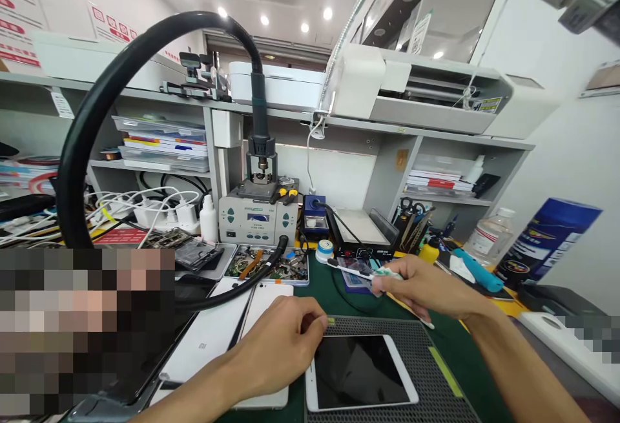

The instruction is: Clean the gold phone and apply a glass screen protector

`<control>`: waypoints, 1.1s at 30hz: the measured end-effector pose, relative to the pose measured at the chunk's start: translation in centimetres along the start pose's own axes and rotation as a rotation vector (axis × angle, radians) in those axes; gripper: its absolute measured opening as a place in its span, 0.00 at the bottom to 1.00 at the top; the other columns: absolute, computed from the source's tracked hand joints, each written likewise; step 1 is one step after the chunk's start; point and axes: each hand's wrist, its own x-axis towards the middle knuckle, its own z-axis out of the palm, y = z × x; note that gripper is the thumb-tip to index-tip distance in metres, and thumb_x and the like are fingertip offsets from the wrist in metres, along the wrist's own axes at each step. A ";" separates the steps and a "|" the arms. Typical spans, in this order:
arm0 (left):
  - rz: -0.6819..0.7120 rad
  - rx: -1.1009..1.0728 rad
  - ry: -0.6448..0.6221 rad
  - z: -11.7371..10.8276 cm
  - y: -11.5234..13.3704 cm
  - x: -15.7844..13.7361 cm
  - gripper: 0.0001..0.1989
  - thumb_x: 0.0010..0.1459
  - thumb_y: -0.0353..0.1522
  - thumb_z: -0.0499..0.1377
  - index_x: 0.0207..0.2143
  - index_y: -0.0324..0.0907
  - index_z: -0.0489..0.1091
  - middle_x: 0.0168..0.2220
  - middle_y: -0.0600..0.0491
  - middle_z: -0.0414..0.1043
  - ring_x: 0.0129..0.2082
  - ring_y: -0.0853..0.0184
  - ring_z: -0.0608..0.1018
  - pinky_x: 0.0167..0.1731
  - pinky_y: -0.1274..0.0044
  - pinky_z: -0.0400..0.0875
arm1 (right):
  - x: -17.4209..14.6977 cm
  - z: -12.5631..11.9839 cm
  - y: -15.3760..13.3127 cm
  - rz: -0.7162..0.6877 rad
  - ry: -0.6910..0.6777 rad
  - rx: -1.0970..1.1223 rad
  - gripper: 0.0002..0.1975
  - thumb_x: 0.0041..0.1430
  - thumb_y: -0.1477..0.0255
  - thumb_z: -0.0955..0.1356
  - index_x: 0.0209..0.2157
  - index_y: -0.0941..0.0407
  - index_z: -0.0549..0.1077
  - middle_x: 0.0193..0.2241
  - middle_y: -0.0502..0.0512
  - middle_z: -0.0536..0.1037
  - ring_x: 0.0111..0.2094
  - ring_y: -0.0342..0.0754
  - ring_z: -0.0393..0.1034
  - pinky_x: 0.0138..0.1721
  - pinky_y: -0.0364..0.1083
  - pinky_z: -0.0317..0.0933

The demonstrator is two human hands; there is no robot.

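A white tablet (pixel 363 371) with a dark screen lies on a grey perforated mat (pixel 426 371). At its upper left corner rests my left hand (pixel 293 339), fingers curled and thumb tip near the forefinger; whatever they may hold is hidden. Above the mat, to the right, my right hand (pixel 411 284) is closed around a slim white brush (pixel 356 270) with a dark head pointing left. Something white and green (pixel 386 272) shows at those fingertips, too small to name. Beyond the brush stand a small white jar with a blue lid (pixel 324 252) and a blue plastic piece (pixel 356 281).
White tablets (pixel 206 339) lie left of my left hand, under a black hose (pixel 80 119). A tray of circuit boards (pixel 295 271) and a rework station (pixel 259 221) stand behind. Right are a clear bottle (pixel 489 239) and a blue can (pixel 552 236). Blurred blocks cover the lower left.
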 end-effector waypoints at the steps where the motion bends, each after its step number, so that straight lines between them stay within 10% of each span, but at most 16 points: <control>1: 0.007 0.021 0.018 0.0 0.1 0.0 0.16 0.67 0.39 0.52 0.31 0.43 0.75 0.24 0.57 0.69 0.24 0.68 0.66 0.24 0.76 0.52 | 0.3 0.5 -0.1 -0.008 0.021 -0.019 0.21 0.62 0.50 0.69 0.29 0.54 0.77 0.11 0.41 0.61 0.12 0.42 0.57 0.17 0.42 0.54; 5: 0.031 0.084 0.068 0.1 0.1 -0.1 0.16 0.67 0.39 0.52 0.32 0.44 0.75 0.27 0.55 0.72 0.27 0.65 0.69 0.27 0.76 0.54 | 1.4 3.0 -0.4 -0.088 0.169 -0.112 0.14 0.61 0.58 0.71 0.28 0.54 0.77 0.20 0.46 0.68 0.24 0.46 0.66 0.25 0.43 0.56; 10: 0.053 0.143 0.076 0.7 -0.7 0.1 0.16 0.67 0.40 0.51 0.34 0.44 0.75 0.30 0.53 0.73 0.28 0.64 0.70 0.27 0.75 0.55 | 1.2 3.7 -0.7 -0.099 0.274 -0.097 0.22 0.65 0.61 0.68 0.57 0.54 0.74 0.39 0.55 0.80 0.24 0.45 0.72 0.31 0.45 0.63; 18: 0.152 0.138 0.220 1.9 -0.8 0.1 0.17 0.67 0.40 0.51 0.31 0.45 0.76 0.30 0.52 0.74 0.34 0.61 0.74 0.27 0.74 0.56 | 0.3 1.1 -1.1 -0.087 0.261 0.097 0.21 0.64 0.54 0.69 0.29 0.57 0.77 0.22 0.49 0.78 0.17 0.40 0.63 0.21 0.41 0.57; 25: 0.129 0.164 0.120 0.9 -0.8 0.2 0.19 0.69 0.42 0.48 0.35 0.44 0.75 0.34 0.49 0.75 0.34 0.60 0.75 0.28 0.75 0.60 | 1.6 -2.8 3.4 0.164 0.829 0.062 0.15 0.71 0.60 0.67 0.48 0.58 0.74 0.42 0.54 0.79 0.36 0.47 0.76 0.36 0.48 0.72; 33: 0.176 0.190 0.137 1.0 -1.1 0.5 0.16 0.68 0.37 0.49 0.34 0.43 0.74 0.33 0.49 0.75 0.36 0.59 0.75 0.32 0.74 0.61 | 5.2 -4.3 5.0 0.361 0.879 -0.229 0.13 0.70 0.64 0.69 0.51 0.55 0.75 0.52 0.58 0.77 0.47 0.52 0.75 0.48 0.54 0.72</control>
